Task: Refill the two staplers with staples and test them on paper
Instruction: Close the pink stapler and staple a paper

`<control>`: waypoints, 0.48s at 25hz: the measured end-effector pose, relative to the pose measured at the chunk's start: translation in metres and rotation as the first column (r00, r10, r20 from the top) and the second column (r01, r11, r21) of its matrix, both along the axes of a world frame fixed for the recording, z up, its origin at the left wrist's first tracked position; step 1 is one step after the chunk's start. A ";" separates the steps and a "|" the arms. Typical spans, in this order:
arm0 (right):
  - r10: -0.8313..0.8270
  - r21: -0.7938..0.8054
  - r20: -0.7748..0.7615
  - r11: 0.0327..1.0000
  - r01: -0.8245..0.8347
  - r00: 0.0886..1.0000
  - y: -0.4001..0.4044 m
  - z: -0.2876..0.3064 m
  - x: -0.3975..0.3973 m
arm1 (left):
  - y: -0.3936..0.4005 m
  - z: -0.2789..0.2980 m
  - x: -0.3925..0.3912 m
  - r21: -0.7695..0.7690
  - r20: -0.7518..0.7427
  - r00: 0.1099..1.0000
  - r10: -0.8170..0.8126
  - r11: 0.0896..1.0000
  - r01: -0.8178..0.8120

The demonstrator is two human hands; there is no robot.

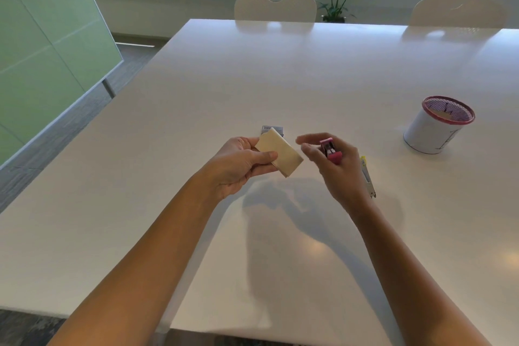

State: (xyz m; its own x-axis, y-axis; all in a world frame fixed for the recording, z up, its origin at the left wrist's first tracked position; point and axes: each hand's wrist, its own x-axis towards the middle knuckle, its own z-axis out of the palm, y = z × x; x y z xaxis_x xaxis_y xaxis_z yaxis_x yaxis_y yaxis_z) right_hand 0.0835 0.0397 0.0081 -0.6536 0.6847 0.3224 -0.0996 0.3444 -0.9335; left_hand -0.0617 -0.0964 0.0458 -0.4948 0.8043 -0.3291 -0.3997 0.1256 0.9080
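Two staplers [331,151] [368,177], one paper [280,153], perhaps one staple box [273,130], one cup [438,125].

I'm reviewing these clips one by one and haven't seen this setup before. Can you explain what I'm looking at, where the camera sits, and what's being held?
There is no machine here: a person wears one camera on the head, looking down at both bare hands over a white table. The left hand pinches a folded tan paper. The right hand holds a pink stapler. On the table lie a small staple box behind the paper, a second, yellow-tipped stapler mostly hidden behind the right hand, and a mesh cup to the right.
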 end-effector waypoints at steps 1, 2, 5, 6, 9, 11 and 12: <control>0.026 -0.047 0.048 0.999 -0.024 0.999 0.000 -0.001 -0.001 | 0.000 -0.001 0.001 -0.002 -0.033 0.999 -0.011 1.000 0.011; 0.059 -0.086 0.091 0.995 -0.051 0.994 0.000 -0.002 -0.001 | 0.001 -0.002 0.003 -0.004 -0.069 0.997 -0.020 1.000 0.020; 0.091 -0.157 0.126 0.985 -0.071 0.988 -0.001 -0.002 -0.003 | 0.002 -0.004 0.006 -0.023 -0.180 0.983 -0.032 0.999 0.029; 0.086 -0.171 0.124 0.983 -0.064 0.989 -0.001 -0.001 -0.004 | 0.002 -0.004 0.006 -0.027 -0.208 0.977 -0.038 0.999 0.033; 0.066 -0.208 0.115 0.977 -0.041 0.991 -0.002 0.002 -0.008 | 0.003 -0.005 0.007 -0.034 -0.256 0.965 -0.054 0.998 0.047; 0.062 -0.251 0.090 0.967 -0.038 0.994 -0.002 0.004 -0.010 | 0.002 -0.004 0.008 -0.030 -0.264 0.963 -0.047 0.999 0.041; 0.072 -0.266 0.088 0.963 -0.046 0.994 -0.002 0.005 -0.010 | 0.002 -0.004 0.008 -0.015 -0.258 0.965 -0.039 0.999 0.037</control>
